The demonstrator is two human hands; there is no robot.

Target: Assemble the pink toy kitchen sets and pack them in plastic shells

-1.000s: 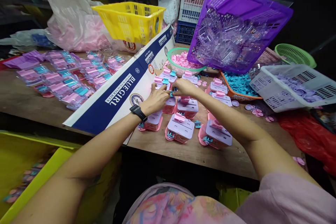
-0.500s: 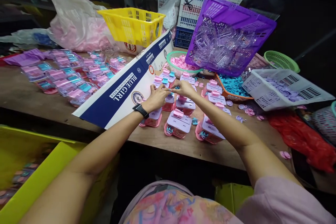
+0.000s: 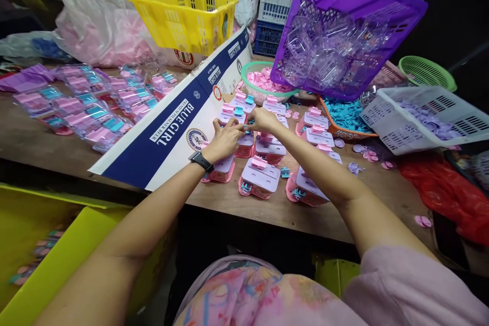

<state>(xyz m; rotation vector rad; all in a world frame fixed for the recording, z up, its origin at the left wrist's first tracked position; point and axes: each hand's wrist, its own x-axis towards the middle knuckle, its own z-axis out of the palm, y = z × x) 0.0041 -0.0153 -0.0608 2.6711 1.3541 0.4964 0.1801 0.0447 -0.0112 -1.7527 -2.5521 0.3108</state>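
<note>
My left hand (image 3: 224,138), below a black wristwatch, bends its fingers over one of the small pink toy boxes with lilac lids. From the other side my right hand (image 3: 263,120) reaches to the same box, fingertips pinched on a small blue plastic piece (image 3: 246,127). The two hands nearly meet there, and the left fingertips touch the piece or the lid beside it. Several more boxes stand around them, such as a toy box (image 3: 260,178) in front with a pink clip on its lid. A loose blue clip (image 3: 284,172) lies beside that box.
A cardboard wall (image 3: 168,127) parts the boxes from wrapped toy sets (image 3: 91,107) on the left. Behind stand a yellow basket (image 3: 183,20) and a tilted purple basket (image 3: 305,76) of clear plastic parts. Right are an orange basket (image 3: 346,135) and a white basket (image 3: 393,135).
The camera view has shifted slightly, with things nearer. Both hands stay at the same box, and the left fingers have spread a little over the lid.
</note>
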